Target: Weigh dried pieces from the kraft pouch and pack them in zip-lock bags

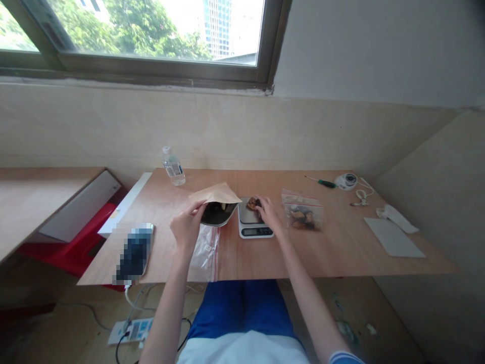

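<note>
My left hand (193,217) pinches the edge of a brown paper pouch (214,193). Its mouth gapes toward me, showing a dark inside with a few pale pieces. To the right is a small white digital scale (256,232) with a metal top. My right hand (267,210) reaches over this scale, its fingers closed around brown, dried, mushroom-like pieces (252,203) at the plate. Whether those pieces rest on the plate is partly hidden. Below the pouch lies a clear zip bag (204,255). Another zip bag (303,212), holding similar brown pieces, lies right of my right hand.
A water bottle (174,167) stands at the back left, and a phone (134,253) on a cable lies front left. At the right are a screwdriver (326,183), a white camera (345,181) with its cord, and a white sheet (394,237). A power strip (131,331) sits below.
</note>
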Available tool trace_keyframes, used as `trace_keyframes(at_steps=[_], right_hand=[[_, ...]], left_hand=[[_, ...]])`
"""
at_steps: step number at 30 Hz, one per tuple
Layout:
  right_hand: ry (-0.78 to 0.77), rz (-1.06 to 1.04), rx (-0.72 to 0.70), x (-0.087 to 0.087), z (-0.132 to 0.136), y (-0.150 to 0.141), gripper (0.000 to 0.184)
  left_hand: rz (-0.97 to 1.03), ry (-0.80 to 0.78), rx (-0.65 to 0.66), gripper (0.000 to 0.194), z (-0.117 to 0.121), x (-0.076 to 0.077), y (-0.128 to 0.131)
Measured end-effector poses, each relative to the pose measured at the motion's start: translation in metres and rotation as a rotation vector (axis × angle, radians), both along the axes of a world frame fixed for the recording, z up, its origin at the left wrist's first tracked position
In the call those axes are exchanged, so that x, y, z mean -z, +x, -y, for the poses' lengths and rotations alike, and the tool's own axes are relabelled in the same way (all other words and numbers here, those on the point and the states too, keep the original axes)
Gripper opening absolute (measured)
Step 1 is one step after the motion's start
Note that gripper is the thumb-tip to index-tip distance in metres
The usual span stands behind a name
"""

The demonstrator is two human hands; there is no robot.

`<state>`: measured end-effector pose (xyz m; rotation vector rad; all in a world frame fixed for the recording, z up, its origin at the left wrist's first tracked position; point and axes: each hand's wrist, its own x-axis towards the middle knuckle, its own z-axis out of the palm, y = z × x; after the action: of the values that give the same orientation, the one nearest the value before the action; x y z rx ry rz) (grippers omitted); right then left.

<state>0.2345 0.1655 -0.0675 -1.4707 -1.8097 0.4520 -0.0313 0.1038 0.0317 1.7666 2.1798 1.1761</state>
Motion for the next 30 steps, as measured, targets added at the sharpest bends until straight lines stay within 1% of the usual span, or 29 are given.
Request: trace_keyframes(at_steps=[3, 7, 10, 12, 14, 15, 17, 19, 20, 21, 23, 24, 25, 27, 28, 30], right_hand=[[0.028, -0.063, 0.038, 0.012, -0.002, 0.001, 0.042], [0.067, -0.093, 0.034, 0.022, -0.003, 0.000, 0.045], [0.080, -0.105, 0.039, 0.023, 0.000, 0.001, 0.049], [0.109, -0.080, 0.059, 0.020, 0.004, 0.002, 0.049], [0.162, -0.035, 0.092, 0.009, 0.009, 0.001, 0.044], [0.199, -0.018, 0.110, 0.002, 0.013, 0.000, 0.039], [0.283, -0.015, 0.125, -0.019, 0.023, -0.006, 0.029], [0.364, -0.049, 0.075, -0.044, 0.039, -0.020, 0.026], [0.398, -0.070, 0.018, -0.057, 0.049, -0.030, 0.024], [0.409, -0.065, -0.074, -0.068, 0.058, -0.041, 0.024], [0.374, 0.029, -0.317, -0.085, 0.074, -0.067, 0.027], [0.319, 0.114, -0.406, -0.090, 0.078, -0.081, 0.029], [0.260, 0.211, -0.439, -0.092, 0.080, -0.094, 0.031], [0.119, 0.406, -0.396, -0.091, 0.073, -0.118, 0.033], [0.057, 0.487, -0.346, -0.088, 0.065, -0.128, 0.033], [-0.018, 0.594, -0.272, -0.082, 0.043, -0.144, 0.033]], left_hand=[[0.013, -0.016, -0.005, 0.025, -0.001, 0.000, 0.004], [0.029, -0.027, -0.006, 0.025, 0.000, 0.000, 0.004], [0.028, -0.022, -0.004, 0.025, 0.000, -0.001, 0.003], [0.030, -0.017, -0.005, 0.025, 0.001, 0.000, 0.003], [0.033, -0.014, -0.003, 0.025, 0.000, 0.000, 0.003], [0.034, -0.013, 0.000, 0.025, 0.000, 0.000, 0.003], [0.034, -0.016, 0.009, 0.026, -0.001, 0.000, 0.003], [0.030, -0.023, 0.015, 0.026, -0.002, 0.001, 0.003], [0.030, -0.027, 0.020, 0.026, -0.003, 0.001, 0.004], [0.031, -0.029, 0.026, 0.026, -0.003, 0.002, 0.005], [0.037, -0.030, 0.040, 0.025, -0.003, 0.003, 0.008], [0.040, -0.026, 0.050, 0.024, -0.002, 0.004, 0.010], [0.041, -0.019, 0.057, 0.024, -0.001, 0.005, 0.011], [0.030, -0.003, 0.060, 0.023, 0.002, 0.008, 0.014], [0.021, 0.005, 0.060, 0.023, 0.004, 0.009, 0.015], [-0.003, 0.021, 0.059, 0.023, 0.007, 0.012, 0.015]])
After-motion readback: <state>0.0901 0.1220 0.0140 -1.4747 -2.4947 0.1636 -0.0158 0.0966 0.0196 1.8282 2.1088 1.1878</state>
